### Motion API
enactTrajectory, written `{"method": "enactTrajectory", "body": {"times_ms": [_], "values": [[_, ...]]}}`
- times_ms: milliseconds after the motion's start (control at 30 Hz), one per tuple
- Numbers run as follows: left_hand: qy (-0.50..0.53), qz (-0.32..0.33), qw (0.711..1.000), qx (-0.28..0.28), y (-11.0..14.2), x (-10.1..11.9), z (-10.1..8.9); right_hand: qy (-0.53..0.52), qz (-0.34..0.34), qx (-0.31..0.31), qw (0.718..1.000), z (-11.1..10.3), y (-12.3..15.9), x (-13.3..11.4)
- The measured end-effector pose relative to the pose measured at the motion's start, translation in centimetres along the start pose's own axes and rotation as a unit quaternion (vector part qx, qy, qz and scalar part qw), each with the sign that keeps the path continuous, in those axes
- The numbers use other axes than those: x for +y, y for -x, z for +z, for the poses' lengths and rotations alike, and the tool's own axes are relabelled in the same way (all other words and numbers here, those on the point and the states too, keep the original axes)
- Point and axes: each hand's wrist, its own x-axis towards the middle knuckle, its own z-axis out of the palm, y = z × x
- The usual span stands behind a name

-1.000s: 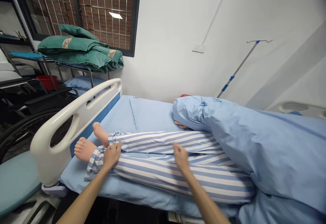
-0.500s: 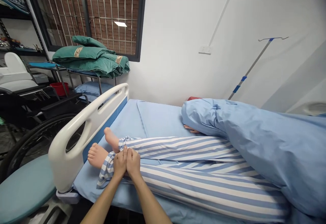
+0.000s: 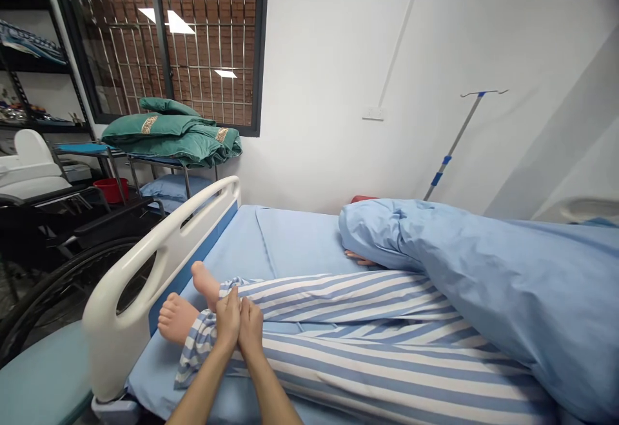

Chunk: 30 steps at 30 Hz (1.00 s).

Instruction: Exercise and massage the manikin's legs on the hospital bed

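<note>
Two legs in blue-and-white striped trousers (image 3: 338, 354) lie along the bed, with bare, doll-like feet (image 3: 178, 317) at the left end. My left hand (image 3: 228, 319) is closed over the lower part of the near trouser leg, just above the ankle. Right beside it, touching, my right hand (image 3: 251, 326) is closed on the same trouser leg. The fingertips of both hands are hidden beneath the knuckles. A blue quilt (image 3: 464, 264) covers the upper body, and the fingers of another hand (image 3: 358, 258) show under its edge.
A white footboard (image 3: 159, 251) rises left of the feet. Beyond it stand a wheelchair (image 3: 82, 231) and a rack with green folded bedding (image 3: 169, 135). A pale teal round surface (image 3: 48, 380) is at lower left. An IV pole (image 3: 454, 144) leans behind the bed.
The whole view has shifted, so the bed and hands appear slightly lower and further left. Both hands stay closed at the same place on the trouser leg.
</note>
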Motion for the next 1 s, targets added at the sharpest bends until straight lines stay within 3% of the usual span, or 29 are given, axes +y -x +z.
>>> {"method": "enactTrajectory", "body": {"times_ms": [167, 333, 600, 833, 1000], "values": [[-0.107, 0.045, 0.993, -0.028, 0.1, -2.3, 0.0, -0.027, 0.023, 0.03, 0.999, 0.2, -0.1, 0.3], [-0.198, 0.09, 0.975, -0.055, 0.0, -2.9, 0.1, -0.045, 0.027, 0.034, 0.998, 0.1, -0.2, 0.3], [-0.315, 0.185, 0.928, -0.07, 0.3, -4.9, 0.3, 0.168, -0.035, -0.04, 0.984, -3.4, -0.7, -0.8], [-0.329, 0.19, 0.917, -0.118, 0.7, -4.5, 0.5, 0.166, -0.025, 0.013, 0.986, -3.9, 0.6, 0.2], [-0.275, 0.143, 0.942, -0.128, 0.7, -3.2, 0.8, 0.149, -0.009, 0.014, 0.989, -4.0, 0.5, 0.1]]}}
